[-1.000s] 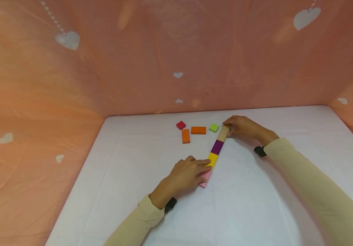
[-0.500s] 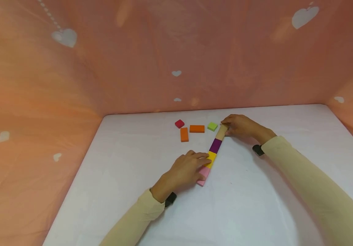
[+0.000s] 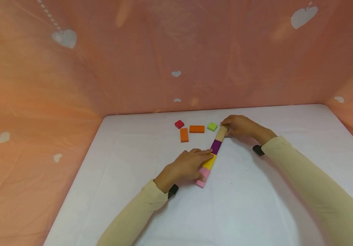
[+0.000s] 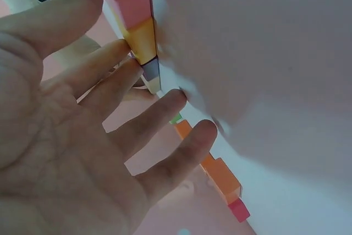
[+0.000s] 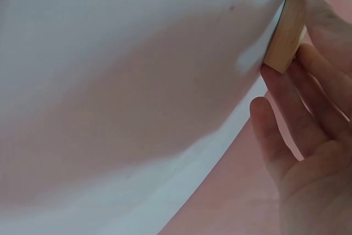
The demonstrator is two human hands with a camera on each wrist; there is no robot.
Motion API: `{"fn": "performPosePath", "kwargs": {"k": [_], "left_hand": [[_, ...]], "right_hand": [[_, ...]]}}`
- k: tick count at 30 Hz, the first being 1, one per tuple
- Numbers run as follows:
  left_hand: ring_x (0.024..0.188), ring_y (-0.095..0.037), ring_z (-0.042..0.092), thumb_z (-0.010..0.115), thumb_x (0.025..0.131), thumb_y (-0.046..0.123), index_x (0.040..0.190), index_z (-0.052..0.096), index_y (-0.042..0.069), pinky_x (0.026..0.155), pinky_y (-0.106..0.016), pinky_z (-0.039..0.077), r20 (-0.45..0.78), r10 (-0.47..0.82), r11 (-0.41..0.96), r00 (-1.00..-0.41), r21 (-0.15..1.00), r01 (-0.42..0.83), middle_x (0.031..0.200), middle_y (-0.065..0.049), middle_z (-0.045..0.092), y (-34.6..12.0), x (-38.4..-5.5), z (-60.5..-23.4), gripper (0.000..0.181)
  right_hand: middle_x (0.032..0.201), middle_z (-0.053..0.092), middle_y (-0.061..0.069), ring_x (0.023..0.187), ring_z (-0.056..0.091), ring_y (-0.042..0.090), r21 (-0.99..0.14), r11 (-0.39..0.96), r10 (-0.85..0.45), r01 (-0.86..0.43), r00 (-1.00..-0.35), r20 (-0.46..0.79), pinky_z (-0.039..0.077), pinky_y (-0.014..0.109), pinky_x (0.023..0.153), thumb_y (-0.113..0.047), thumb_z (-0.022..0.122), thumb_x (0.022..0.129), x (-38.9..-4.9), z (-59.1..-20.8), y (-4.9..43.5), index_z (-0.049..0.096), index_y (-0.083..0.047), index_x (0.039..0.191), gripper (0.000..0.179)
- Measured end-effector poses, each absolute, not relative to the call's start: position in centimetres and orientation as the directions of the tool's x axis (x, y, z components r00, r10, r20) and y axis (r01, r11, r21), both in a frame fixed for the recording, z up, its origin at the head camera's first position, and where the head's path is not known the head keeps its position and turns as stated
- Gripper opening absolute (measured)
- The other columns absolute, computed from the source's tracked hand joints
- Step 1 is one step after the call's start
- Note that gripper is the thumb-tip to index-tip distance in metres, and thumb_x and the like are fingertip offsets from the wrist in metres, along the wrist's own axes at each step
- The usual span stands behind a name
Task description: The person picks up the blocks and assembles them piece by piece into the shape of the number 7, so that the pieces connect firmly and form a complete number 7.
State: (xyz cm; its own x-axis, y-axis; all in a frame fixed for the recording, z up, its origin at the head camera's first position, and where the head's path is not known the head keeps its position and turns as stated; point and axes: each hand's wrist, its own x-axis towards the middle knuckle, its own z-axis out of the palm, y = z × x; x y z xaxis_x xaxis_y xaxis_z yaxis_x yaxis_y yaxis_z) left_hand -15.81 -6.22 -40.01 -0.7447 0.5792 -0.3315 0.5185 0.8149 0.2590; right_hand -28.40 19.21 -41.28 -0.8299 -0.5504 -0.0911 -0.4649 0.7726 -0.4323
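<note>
Left hand (image 3: 189,165) resting fingers-extended on yellow block (image 3: 208,163), thumb touching pink block (image 3: 206,172); right hand (image 3: 240,127) pinching wooden block (image 3: 221,134) — purple block (image 3: 216,146) sitting between, on white table (image 3: 247,201). Even, gentle end pressure probably best for aligning edges.

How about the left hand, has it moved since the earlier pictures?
Yes: the left hand has shifted slightly forward, its fingertips now closer to the purple block.
</note>
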Motion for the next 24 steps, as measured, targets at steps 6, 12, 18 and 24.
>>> {"fn": "performPosePath", "kwargs": {"k": [6,12,18,24], "left_hand": [[0.149,-0.018,0.032,0.078,0.084,0.036,0.154,0.038,0.029,0.115,-0.049,0.036,-0.334,0.574,0.818,-0.748,0.284,0.501,0.164,0.013,0.028,-6.2,-15.4,-40.0,0.081],[0.148,-0.019,0.032,0.078,0.083,0.037,0.154,0.038,0.03,0.115,-0.05,0.036,-0.327,0.571,0.819,-0.753,0.28,0.5,0.164,0.012,0.029,-6.3,-15.2,-40.0,0.082],[0.148,-0.019,0.032,0.078,0.083,0.037,0.153,0.039,0.03,0.115,-0.049,0.037,-0.329,0.571,0.82,-0.752,0.281,0.499,0.164,0.012,0.029,-6.4,-15.3,-40.1,0.081],[0.148,-0.018,0.033,0.079,0.083,0.039,0.153,0.04,0.03,0.114,-0.049,0.037,-0.329,0.567,0.823,-0.755,0.276,0.497,0.163,0.012,0.03,-6.2,-15.3,-40.2,0.081]], "right_hand": [[0.138,0.059,0.018,0.125,0.056,0.036,-0.441,0.779,-0.542,-0.446,-0.832,-0.116,0.042,0.055,0.11,-0.023,0.074,0.09,-28.1,-41.1,19.2,0.06,-0.004,0.135,0.051],[0.137,0.06,0.018,0.124,0.056,0.036,-0.422,0.776,-0.559,-0.469,-0.821,-0.115,0.042,0.055,0.11,-0.026,0.075,0.09,-28.2,-41.1,19.1,0.061,-0.003,0.135,0.052],[0.137,0.06,0.016,0.129,0.053,0.036,-0.422,0.755,-0.584,-0.503,-0.808,-0.081,0.04,0.057,0.111,-0.029,0.071,0.093,-28.4,-41.0,18.7,0.06,-0.005,0.135,0.049],[0.137,0.06,0.014,0.13,0.053,0.036,-0.458,0.736,-0.589,-0.498,-0.805,-0.07,0.04,0.055,0.112,-0.022,0.066,0.097,-28.9,-40.8,17.9,0.061,-0.008,0.134,0.041]]}}
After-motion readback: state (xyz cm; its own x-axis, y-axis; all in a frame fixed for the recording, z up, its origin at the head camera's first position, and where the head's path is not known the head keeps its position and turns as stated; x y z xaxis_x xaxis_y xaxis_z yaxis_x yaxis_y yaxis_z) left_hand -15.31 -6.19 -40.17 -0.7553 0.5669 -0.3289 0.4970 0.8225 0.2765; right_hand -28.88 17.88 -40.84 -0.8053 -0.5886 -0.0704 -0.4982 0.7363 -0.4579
